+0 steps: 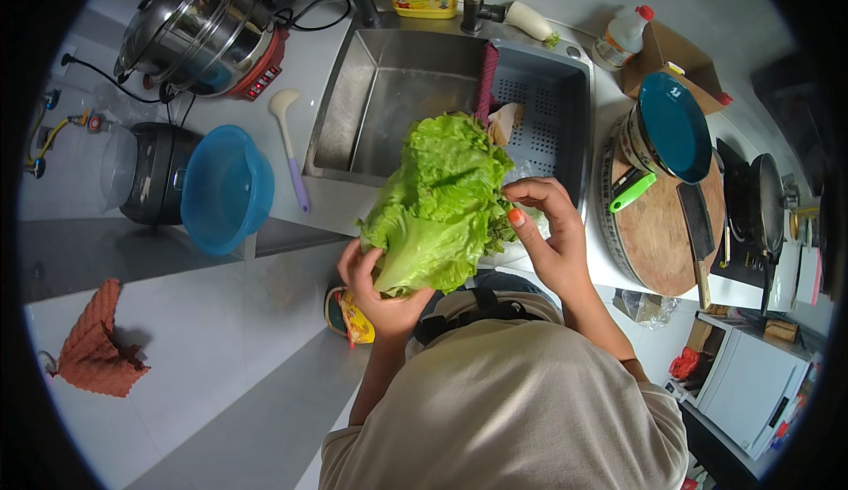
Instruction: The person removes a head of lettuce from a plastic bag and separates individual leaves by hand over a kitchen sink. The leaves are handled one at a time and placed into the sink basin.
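Observation:
A large head of green leaf lettuce (444, 205) is held up over the front edge of the steel sink (411, 92). My left hand (384, 291) grips its base from below, fingers curled around the pale stem end. At the lettuce's right side is my right hand (546, 231), thumb and forefinger close together at the outer, darker leaf edges; whether they pinch a leaf is hard to tell. Behind the lettuce, a grey perforated drain basket (546, 105) sits in the sink's right part, with a brownish scrap (505, 123) in it. Some clear plastic lies partly hidden behind my right hand.
Left of the sink are a purple-handled ladle (295, 165), a blue basin (225, 188) and a steel steamer (199, 33). To the right, a round wooden chopping board (662, 238) bears a cleaver (695, 221), a green-handled peeler (633, 192) and stacked bowls (674, 129). A white radish (528, 21) lies behind the sink.

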Demonstrator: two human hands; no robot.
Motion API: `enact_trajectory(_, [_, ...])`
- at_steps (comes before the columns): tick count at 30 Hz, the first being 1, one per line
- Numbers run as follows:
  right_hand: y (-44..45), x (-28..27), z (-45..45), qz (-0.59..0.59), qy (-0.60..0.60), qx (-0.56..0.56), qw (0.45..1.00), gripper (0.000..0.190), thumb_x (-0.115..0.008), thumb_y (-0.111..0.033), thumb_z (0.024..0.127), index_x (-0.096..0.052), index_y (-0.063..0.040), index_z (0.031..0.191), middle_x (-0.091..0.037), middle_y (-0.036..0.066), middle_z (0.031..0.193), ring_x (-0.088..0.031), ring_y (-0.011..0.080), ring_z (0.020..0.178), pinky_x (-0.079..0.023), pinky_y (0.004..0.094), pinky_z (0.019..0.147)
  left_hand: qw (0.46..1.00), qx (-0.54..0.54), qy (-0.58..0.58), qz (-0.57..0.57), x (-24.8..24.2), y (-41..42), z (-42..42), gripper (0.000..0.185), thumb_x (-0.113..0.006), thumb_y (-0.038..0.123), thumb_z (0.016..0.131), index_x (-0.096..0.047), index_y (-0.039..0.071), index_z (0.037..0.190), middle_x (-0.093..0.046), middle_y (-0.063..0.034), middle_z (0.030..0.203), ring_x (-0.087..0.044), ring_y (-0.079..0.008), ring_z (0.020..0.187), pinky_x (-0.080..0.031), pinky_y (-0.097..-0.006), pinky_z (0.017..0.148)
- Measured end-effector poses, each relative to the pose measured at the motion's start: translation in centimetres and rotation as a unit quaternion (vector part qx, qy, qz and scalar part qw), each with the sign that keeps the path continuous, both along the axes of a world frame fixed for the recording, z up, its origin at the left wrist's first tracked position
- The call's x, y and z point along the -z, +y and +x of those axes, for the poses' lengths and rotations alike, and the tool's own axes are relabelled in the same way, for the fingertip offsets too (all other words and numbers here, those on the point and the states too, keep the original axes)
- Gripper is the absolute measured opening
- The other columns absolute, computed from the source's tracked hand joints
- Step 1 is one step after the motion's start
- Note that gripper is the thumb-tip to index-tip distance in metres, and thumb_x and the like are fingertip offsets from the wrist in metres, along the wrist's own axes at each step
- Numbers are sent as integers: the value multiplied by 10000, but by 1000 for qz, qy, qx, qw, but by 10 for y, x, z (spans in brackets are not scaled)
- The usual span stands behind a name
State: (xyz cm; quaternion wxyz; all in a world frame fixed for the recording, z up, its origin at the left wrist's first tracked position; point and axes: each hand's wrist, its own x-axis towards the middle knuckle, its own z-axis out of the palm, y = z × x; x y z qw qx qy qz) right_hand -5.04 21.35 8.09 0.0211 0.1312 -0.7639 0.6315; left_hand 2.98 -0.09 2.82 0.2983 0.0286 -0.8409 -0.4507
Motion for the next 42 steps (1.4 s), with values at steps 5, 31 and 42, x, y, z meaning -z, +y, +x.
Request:
enact_trajectory(5, [4, -11, 3, -81, 32, 41, 995, 239, -644, -61, 869, -557, -12, 1086, -548, 78, 1008, -536, 155, 891, -441, 278, 823, 998, 44, 42, 24, 13, -4, 2, 791, -885, 191, 521, -472, 69, 1186, -425, -185, 1281, -490, -330, 1150, -426, -436, 953])
enact_trajectory(31, [9, -61, -17, -15, 131, -118, 984, 241, -723, -191, 783, -650, -44, 959, -644, 125, 1046, -597, 242, 934, -452, 318, 792, 841, 244, -51, 480, 39, 0, 3, 788, -879, 210, 641, -484, -2, 1290, -574, -131, 1237, -586, -221, 1102, -483, -376, 935])
enact_trajectory(42, [10, -62, -6, 55, 349, -102, 930, 122, -692, -88, 704, -636, -72, 812, -658, 52, 942, -606, 215, 749, -460, 317, 622, 720, 234, -114, 643, 57, -13, 0, 790, -838, 272, 665, -464, -2, 1303, -539, -159, 1283, -568, -242, 1140, -479, -417, 962])
